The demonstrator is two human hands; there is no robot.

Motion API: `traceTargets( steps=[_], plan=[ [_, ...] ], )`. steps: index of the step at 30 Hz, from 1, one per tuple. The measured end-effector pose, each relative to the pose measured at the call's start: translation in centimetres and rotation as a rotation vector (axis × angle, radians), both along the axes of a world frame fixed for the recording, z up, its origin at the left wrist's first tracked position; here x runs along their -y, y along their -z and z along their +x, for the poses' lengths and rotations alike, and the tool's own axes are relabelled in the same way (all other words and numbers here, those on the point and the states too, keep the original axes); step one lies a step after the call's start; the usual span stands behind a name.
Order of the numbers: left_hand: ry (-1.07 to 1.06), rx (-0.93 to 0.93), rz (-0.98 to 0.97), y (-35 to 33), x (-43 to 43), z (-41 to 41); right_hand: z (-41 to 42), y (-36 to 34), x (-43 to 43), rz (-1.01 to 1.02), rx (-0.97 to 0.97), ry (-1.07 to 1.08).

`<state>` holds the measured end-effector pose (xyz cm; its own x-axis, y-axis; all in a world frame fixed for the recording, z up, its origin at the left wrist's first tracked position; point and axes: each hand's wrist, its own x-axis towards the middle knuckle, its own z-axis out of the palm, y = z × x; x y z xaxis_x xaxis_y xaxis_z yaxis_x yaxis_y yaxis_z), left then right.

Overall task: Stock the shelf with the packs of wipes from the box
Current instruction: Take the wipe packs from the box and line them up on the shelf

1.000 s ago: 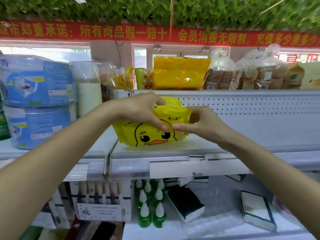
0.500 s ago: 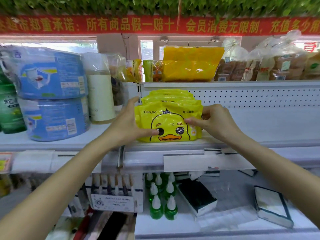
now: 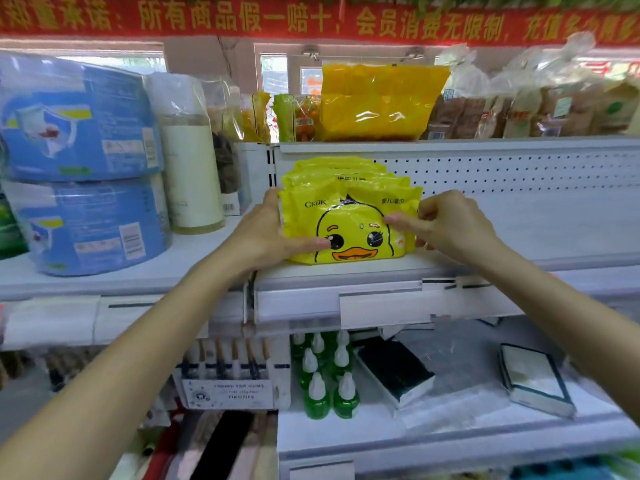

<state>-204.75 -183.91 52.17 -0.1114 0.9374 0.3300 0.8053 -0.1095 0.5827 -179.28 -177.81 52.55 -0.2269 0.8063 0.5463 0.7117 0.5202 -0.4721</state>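
Pack: the front pack (image 3: 349, 226) stands upright on its long edge at the left end of the shelf (image 3: 485, 268), just behind the front edge.
Facing: its duck face is turned toward me. The long axis runs left to right along the shelf, with the top seam up.
Row: the packs behind (image 3: 337, 169) stand the same way, pressed against it.
Left hand: my left hand (image 3: 266, 233) grips the pack's left edge, thumb laid flat across the face by the duck's eye.
Right hand: my right hand (image 3: 450, 226) holds the right edge, forefinger stretched onto the face and the other fingers curled.
Change: a second ago the pack sat askew in my hands. Now it stands square, much as it did half a second ago.
Hidden: only the top edges of the packs behind show, so I cannot count them. My left fingers are out of sight behind the pack.
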Motion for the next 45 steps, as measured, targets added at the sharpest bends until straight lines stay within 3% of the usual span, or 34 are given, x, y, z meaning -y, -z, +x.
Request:
traceTargets(
  steps=[2, 5, 7, 13, 18, 24, 27, 31, 38, 41, 45],
  plan=[
    [0.024, 0.067, 0.015, 0.0, 0.2, -0.2, 0.2, -0.1, 0.1, -0.038, -0.003, -0.001],
    [-0.017, 0.308, 0.080, -0.6, 1.4, 0.1, 1.2, -0.4, 0.3, -0.070, -0.053, 0.002],
    [-0.085, 0.353, 0.168, -1.2, 2.3, 0.3, 2.2, -0.5, 0.8, -0.055, -0.092, 0.002],
    [-0.133, 0.172, 0.510, -2.3, 6.7, 5.9, 6.2, -0.3, 4.0, -0.048, -0.110, -0.203],
    [0.004, 0.076, 0.531, -1.0, 9.9, 14.4, 10.8, -0.4, 7.3, 0.025, -0.036, -0.345],
    [0.046, 0.097, 0.347, 5.6, 12.4, 25.7, 19.8, 4.3, 10.6, -0.046, 0.002, -0.458],
    [0.053, 0.177, 0.155, 11.0, 13.5, 30.4, 24.2, 9.6, 11.3, -0.125, 0.060, -0.471],
    [0.044, 0.311, -0.121, 20.2, 14.8, 34.7, 28.8, 18.4, 12.5, -0.397, 0.072, -0.421],
    [0.007, 0.445, -0.484, 37.3, 18.2, 39.4, 35.7, 35.1, 16.6, -0.799, 0.289, -0.383],
    [-0.037, 0.451, -0.651, 43.6, 20.4, 39.7, 36.6, 42.1, 18.3, -1.011, 0.194, -0.308],
    [-0.145, 0.564, -0.816, 50.6, 23.9, 39.7, 37.3, 50.3, 21.9, -1.348, -0.074, -0.131]
  ],
)
